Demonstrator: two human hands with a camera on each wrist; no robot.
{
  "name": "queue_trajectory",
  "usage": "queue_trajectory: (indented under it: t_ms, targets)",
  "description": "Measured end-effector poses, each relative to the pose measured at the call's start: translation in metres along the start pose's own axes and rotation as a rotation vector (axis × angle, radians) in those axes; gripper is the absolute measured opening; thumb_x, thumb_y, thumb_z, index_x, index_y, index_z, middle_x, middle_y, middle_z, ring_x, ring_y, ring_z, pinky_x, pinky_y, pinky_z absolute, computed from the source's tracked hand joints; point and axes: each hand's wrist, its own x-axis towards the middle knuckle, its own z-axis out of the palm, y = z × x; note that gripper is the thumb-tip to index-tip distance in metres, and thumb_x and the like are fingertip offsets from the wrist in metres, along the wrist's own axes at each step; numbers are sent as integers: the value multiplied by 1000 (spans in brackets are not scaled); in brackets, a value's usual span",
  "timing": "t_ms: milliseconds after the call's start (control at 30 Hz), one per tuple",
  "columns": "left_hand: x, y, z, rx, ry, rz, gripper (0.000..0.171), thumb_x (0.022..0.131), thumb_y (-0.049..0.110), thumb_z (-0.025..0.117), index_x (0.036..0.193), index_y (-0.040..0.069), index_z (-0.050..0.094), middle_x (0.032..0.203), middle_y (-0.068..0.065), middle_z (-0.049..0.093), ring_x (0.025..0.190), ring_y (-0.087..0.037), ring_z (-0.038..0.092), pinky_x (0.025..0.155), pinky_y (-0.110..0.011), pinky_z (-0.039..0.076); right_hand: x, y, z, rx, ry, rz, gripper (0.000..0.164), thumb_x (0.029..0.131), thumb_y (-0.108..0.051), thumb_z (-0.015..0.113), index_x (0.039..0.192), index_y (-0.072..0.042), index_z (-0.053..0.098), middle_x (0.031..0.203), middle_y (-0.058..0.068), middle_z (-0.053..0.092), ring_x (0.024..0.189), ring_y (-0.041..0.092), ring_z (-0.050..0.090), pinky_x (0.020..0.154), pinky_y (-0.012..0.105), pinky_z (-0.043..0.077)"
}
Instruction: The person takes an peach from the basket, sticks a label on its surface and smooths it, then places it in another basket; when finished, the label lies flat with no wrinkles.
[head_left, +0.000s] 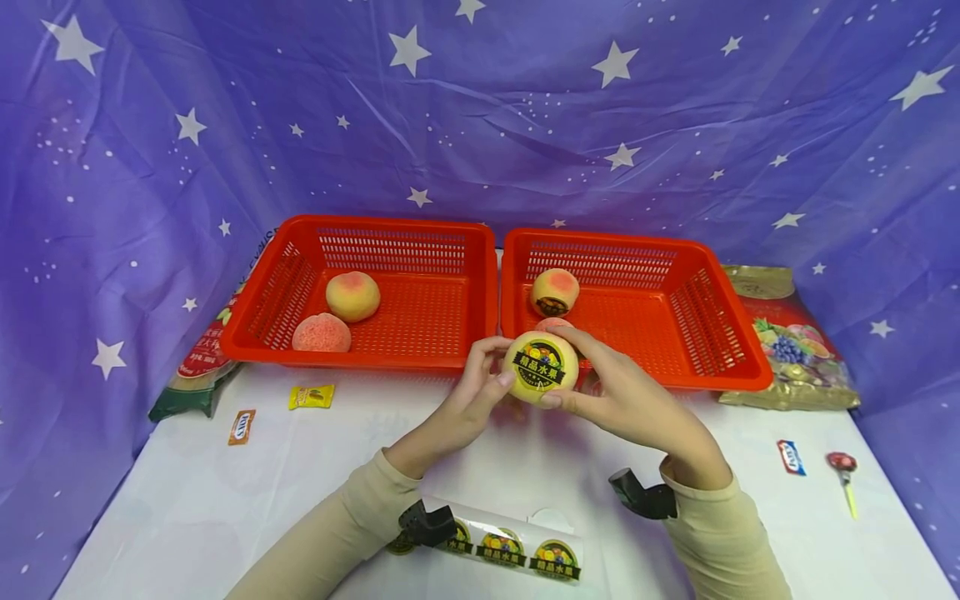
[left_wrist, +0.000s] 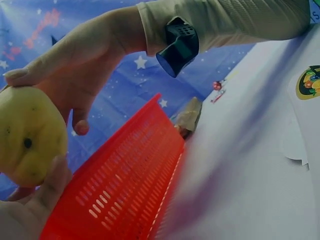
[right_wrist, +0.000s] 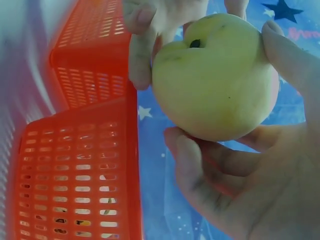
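Note:
Both hands hold a pale yellow peach (head_left: 525,387) in front of the right red basket. A round black-and-yellow fruit sticker (head_left: 540,364) on the peach faces the head camera. My left hand (head_left: 476,396) grips the peach's left side, thumb on its near face. From the other side my right hand (head_left: 622,387) holds it between thumb and curled fingers. In the right wrist view the dark stem pit of the peach (right_wrist: 215,85) shows. Below the forearms lies a clear strip of similar stickers (head_left: 517,546), partly hidden by the left wrist camera.
The left red basket (head_left: 360,360) contains two peaches. In the right red basket (head_left: 720,379) are a stickered peach (head_left: 555,292) and a pinkish one, partly hidden. Fruit-printed bags (head_left: 795,350) flank the baskets. Small candy packets (head_left: 311,397) and a lollipop (head_left: 843,467) lie on the white table.

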Motion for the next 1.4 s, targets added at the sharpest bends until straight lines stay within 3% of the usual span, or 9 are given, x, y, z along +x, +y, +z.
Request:
queue_trajectory:
  t_ms: [167,300,433,600,767,900,1033,1233,1400]
  targets:
    - [0,16,4,51,18,-1,36,93,2,33,127,2,20,118,-16,33,79,-30,50,67,-49,47,1,17,1,-33,87,-20,75,66,-54,69,131,-34,36,119,-18,48,83,4,52,67,23,46]
    - [1,17,5,109,90,-45,28,94,4,35,120,-3,29,111,-19,42,72,-32,51,65,-42,47,-2,23,-8,-62,132,7,73,63,-54,71,126,-35,40,108,-16,53,81,3,55,67,24,47]
    - [2,13,6,132,158,-177,19,95,10,37,107,-3,41,92,-21,53,73,-29,55,60,-33,45,-8,32,-21,-36,157,98,71,63,-49,74,124,-38,40,107,-15,53,79,4,59,65,25,49]
    - [2,-8,10,211,119,-363,18,95,16,40,98,1,49,80,-17,56,64,-30,59,49,-30,43,-18,47,-38,13,198,228,68,65,-43,75,124,-41,39,110,-12,53,82,7,62,66,23,49]
    - [2,-33,12,221,112,-476,34,93,37,41,95,4,47,76,-13,58,56,-31,58,43,-31,42,-17,64,-52,-45,222,292,71,66,-46,72,128,-32,39,106,-6,54,86,13,61,65,21,48]
    - [7,-39,10,168,177,-493,46,89,51,39,91,5,44,74,-14,57,51,-29,56,41,-28,41,-6,78,-62,-143,203,293,76,65,-54,70,128,-24,40,100,-3,56,85,16,54,63,29,45]
    - [12,-39,8,92,212,-500,48,88,53,40,90,5,44,70,-10,54,51,-21,56,42,-23,39,7,92,-71,-181,156,324,76,66,-57,67,128,-22,41,98,-1,56,85,18,52,63,33,43]
    - [14,-39,9,4,242,-508,42,90,44,43,95,2,47,69,-5,51,50,-15,53,43,-21,38,37,114,-82,-244,64,335,81,65,-60,65,127,-14,42,101,4,56,83,21,52,65,34,43]
    - [14,-37,10,-1,239,-504,37,93,37,41,98,1,47,69,-4,48,48,-14,50,41,-19,34,65,128,-93,-337,-36,327,83,66,-59,66,126,-7,42,102,11,58,84,24,53,70,38,43]
